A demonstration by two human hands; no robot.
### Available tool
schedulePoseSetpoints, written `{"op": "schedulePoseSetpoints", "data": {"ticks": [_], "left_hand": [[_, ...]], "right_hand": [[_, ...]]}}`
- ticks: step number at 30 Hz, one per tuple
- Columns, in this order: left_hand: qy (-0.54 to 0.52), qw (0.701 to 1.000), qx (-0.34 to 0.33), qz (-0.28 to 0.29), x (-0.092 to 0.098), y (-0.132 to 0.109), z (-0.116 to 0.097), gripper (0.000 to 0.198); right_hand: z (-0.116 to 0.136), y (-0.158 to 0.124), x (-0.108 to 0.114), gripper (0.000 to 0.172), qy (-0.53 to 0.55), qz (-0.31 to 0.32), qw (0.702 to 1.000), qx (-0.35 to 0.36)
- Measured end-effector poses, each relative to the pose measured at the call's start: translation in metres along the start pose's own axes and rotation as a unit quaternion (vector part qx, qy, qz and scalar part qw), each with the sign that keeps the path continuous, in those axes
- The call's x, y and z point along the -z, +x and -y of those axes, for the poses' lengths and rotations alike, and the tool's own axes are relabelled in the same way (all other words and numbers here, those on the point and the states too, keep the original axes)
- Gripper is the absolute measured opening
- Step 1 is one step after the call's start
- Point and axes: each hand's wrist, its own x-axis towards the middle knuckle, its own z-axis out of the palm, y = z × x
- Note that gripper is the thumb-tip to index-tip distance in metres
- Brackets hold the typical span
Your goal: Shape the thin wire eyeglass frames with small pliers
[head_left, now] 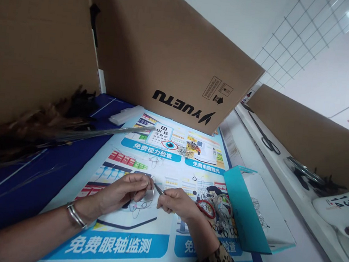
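Note:
My left hand (127,190) is closed in a pinch on a small piece of thin wire (149,185) above a printed poster (139,243) on the table. My right hand (176,203) grips a slim metal tool, likely pliers (157,188), whose tip touches the wire between the two hands. A silver bangle sits on my left wrist. Bent wire pieces (142,206) lie on the poster just under my hands.
Red-handled scissors (206,208) and a heap of wire rings (224,218) lie right of my hands beside a teal folder (247,212). A feather duster (38,130) lies at left. Cardboard boxes (169,56) stand behind. Black scissors (266,140) rest on the white ledge.

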Motion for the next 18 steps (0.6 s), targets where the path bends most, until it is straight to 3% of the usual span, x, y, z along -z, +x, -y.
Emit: {"op": "schedulePoseSetpoints", "data": {"ticks": [10,18], "left_hand": [[0.005,1.0,0.004,0.01,-0.0042,-0.0036,-0.0079,0.026],[0.014,0.999,0.015,0.029,-0.0038,-0.0029,-0.0069,0.026]], "right_hand": [[0.0039,-0.0037,0.0009,0.036,-0.139,-0.04,0.989,0.031],[0.0018,-0.0035,0.001,0.039,-0.169,-0.066,0.983,0.026]]}}
